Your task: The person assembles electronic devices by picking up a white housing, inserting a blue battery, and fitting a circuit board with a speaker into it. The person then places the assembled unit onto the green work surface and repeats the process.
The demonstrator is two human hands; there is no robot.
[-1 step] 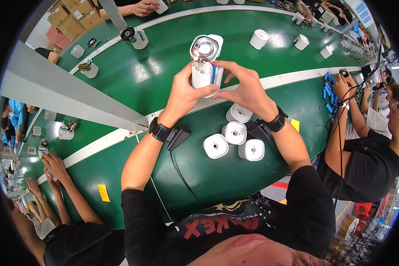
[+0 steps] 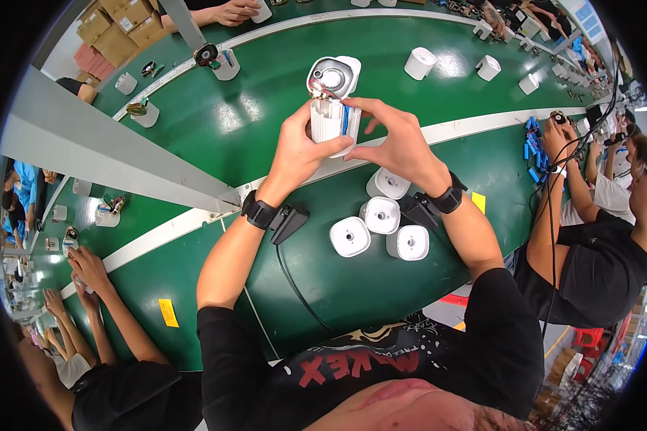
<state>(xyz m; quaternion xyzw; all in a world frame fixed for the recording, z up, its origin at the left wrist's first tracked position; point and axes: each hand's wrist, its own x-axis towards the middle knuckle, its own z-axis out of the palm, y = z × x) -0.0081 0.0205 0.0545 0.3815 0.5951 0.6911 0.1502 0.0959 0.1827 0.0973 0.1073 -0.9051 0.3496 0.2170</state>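
Between both hands is an opened white plastic housing (image 2: 328, 127) with a ribbed outer wall. A blue cylindrical cell (image 2: 347, 120) shows along its right side. Beyond the housing's far end sits a white cap (image 2: 333, 76) with a round metallic inside, joined to it by thin reddish wires. My left hand (image 2: 303, 144) wraps the housing's left side, thumb across the near end. My right hand (image 2: 392, 136) grips the right side near the cell with forefinger and thumb. Several white housings (image 2: 379, 215) with a round hole on top stand between my forearms.
A grey metal post (image 2: 129, 136) slants down at the left to the pale rail (image 2: 158, 233) crossing the green table. More white housings (image 2: 420, 63) stand beyond the rail. Blue cells (image 2: 532, 151) lie beside a co-worker at the right. A black cable (image 2: 295, 287) trails from my left wrist.
The white cap has tipped very slightly, and its reddish wires show a little more. My hands have hardly moved.
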